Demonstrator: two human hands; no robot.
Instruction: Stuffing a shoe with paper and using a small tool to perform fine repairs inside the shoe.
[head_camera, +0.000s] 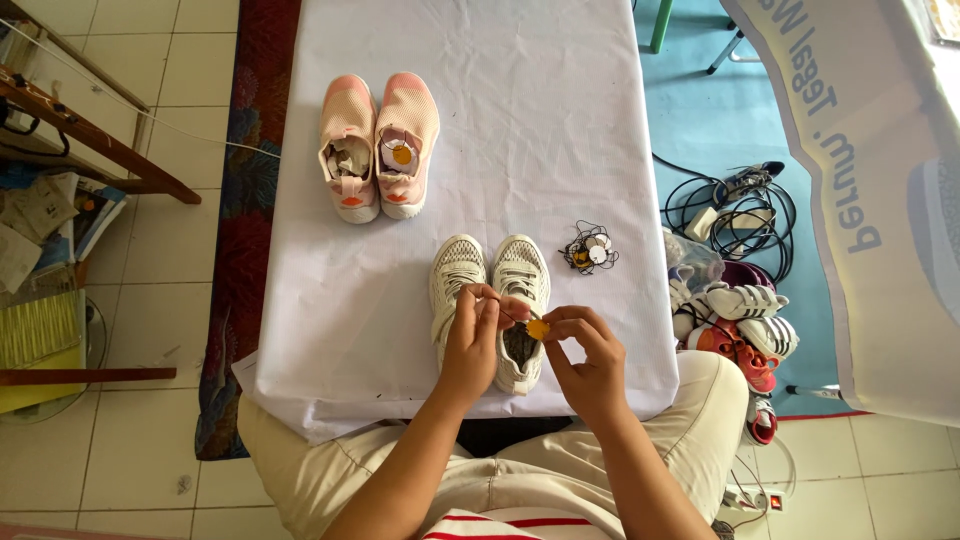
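Observation:
A pair of white mesh shoes (490, 275) stands near the front edge of the white-covered table (540, 120), toes pointing away from me. My left hand (472, 335) pinches a thin dark string over the right shoe's opening. My right hand (585, 350) holds a small round orange tag (538, 329) on that string, just above the same shoe. A pair of pink shoes (379, 145) sits farther back on the left, one with a round tag inside it.
A small pile of round tags on dark strings (590, 250) lies right of the white shoes. On the floor to the right are several more shoes (738, 325), cables (735, 210) and a white banner (860, 200). A wooden rack (80, 120) stands left.

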